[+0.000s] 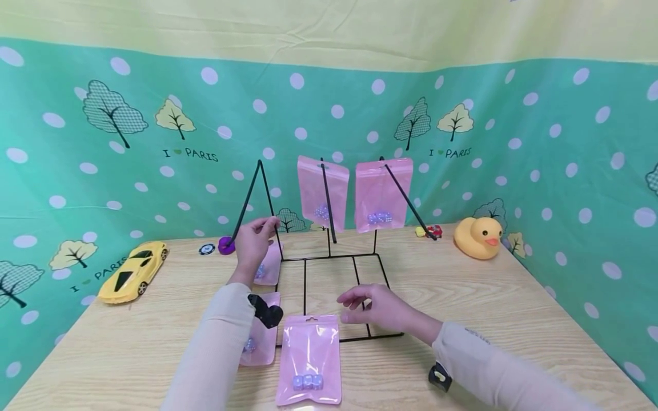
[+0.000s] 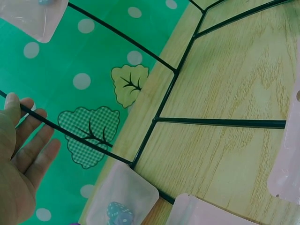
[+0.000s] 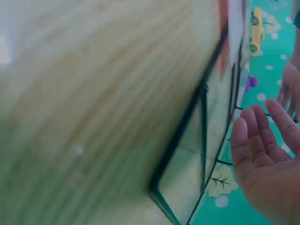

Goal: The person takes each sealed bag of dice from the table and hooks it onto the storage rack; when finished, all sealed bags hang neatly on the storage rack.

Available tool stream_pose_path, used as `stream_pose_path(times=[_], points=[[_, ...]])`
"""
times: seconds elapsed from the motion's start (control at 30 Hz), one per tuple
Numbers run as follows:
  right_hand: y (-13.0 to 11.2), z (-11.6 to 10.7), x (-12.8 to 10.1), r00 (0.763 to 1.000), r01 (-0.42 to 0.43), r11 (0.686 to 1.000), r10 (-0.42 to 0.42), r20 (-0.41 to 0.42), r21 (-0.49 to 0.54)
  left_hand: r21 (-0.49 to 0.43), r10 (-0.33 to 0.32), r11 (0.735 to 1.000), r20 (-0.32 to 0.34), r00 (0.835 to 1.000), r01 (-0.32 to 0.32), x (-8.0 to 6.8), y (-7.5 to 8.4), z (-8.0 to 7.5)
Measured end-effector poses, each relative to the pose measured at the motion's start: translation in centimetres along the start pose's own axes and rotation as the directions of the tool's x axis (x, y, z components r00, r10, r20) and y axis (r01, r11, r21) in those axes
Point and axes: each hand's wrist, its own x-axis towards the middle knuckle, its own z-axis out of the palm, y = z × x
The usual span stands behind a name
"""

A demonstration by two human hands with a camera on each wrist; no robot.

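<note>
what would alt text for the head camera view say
A person's left hand touches the left prong of a black wire rack on a wooden table, while the right hand hovers open over its base. Two pink pouches hang on the rack; three more lie flat nearby.

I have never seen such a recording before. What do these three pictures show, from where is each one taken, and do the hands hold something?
A person works at a wooden table with two bare hands. The large picture comes from a camera on the head; the two small ones come from cameras on each wrist. A black wire rack stands on the table, and two pink bags with dice hang on its hooks. More pink bags lie flat, one nearest the person. A yellow toy car and a rubber duck sit aside. The left hand touches a rack hook with straight fingers. The right hand hovers open, holding nothing.
</note>
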Motion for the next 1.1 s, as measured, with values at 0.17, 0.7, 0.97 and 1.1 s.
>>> stream_pose_path(times=[0.17, 0.7, 0.97, 1.1], points=[[0.4, 1.0, 0.0, 1.0, -0.01, 1.0, 0.01, 0.027, -0.02, 0.0, 0.011, 1.0, -0.001, 1.0, -0.011, 0.0, 0.0, -0.1], [-0.5, 3.7, 1.0, 0.998, -0.055, 0.952, 0.05, -0.026, -0.301, 0.013, 0.009, 1.0, 0.009, 1.0, -0.009, 0.1, -0.1, -0.2], [-0.9, 4.2, 1.5, 0.997, -0.081, 0.928, 0.071, -0.039, -0.364, 0.005, 0.007, 1.0, 0.018, 1.0, -0.007, 0.0, -0.1, -0.1], [-1.1, 4.1, 1.8, 0.996, -0.089, 0.927, 0.084, -0.027, -0.363, 0.001, 0.015, 1.0, 0.016, 1.0, -0.015, 0.0, -0.1, -0.1]])
